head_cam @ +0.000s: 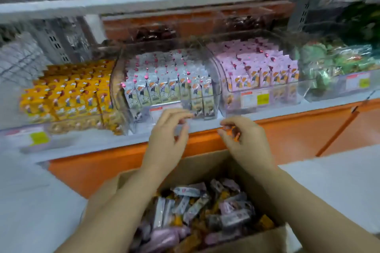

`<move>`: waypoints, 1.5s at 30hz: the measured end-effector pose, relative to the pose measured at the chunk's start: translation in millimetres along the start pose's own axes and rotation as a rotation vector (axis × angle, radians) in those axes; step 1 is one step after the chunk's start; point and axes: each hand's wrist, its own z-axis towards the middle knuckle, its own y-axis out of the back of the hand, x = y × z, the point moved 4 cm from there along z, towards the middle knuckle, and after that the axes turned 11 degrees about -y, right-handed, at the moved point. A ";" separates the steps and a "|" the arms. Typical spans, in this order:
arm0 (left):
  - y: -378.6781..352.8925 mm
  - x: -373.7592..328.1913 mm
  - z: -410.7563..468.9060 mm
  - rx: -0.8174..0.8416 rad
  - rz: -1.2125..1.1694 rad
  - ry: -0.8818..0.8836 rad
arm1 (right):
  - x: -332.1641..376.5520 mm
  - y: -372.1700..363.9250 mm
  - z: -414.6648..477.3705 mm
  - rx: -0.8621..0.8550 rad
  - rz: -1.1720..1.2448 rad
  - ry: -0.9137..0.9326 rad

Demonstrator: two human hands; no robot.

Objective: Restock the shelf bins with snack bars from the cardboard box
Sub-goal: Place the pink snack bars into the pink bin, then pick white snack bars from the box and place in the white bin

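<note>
Shop shelving [287,135], white-boarded with an orange front, is faced. Nearest, an open brown cardboard box [205,162] is seen, filled with mixed silver, pink and orange wrapped snack bars [189,191]. Above it the left hand [166,139] and right hand [244,139] are held with fingers curled; whether anything is pinched cannot be told through the blur. Beyond, clear plastic bins [216,92] of yellow, silver and pink bars are ranged. Bars are best sorted by colour and stood upright in matching rows.

Left grip [166,141] and right grip [246,141]: bare hands. Forearms [123,197] bare too, right to the frame edge.
</note>
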 end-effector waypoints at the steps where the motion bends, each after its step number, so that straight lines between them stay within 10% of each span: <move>1: 6.8 10.1 -21.5 -0.001 0.013 0.049 | -4.3 -12.4 -14.5 0.044 -0.009 -0.036; 10: 57.3 113.4 -184.1 0.128 0.270 0.546 | -38.6 -119.4 -86.5 0.574 -0.285 -0.220; 17: 45.3 136.8 -207.2 0.241 0.291 0.553 | -101.2 -191.6 -108.0 0.991 -0.552 -0.317; 28: 32.4 141.7 -215.9 0.045 0.293 0.604 | -106.0 -260.4 -134.4 1.196 -0.752 0.085; 36: 33.2 143.2 -215.8 0.054 0.265 0.607 | -68.2 -249.2 -100.5 0.852 -0.106 -0.183; 45: 33.9 126.2 -189.6 0.227 0.017 0.700 | 13.4 -237.9 -69.2 1.052 0.519 -0.456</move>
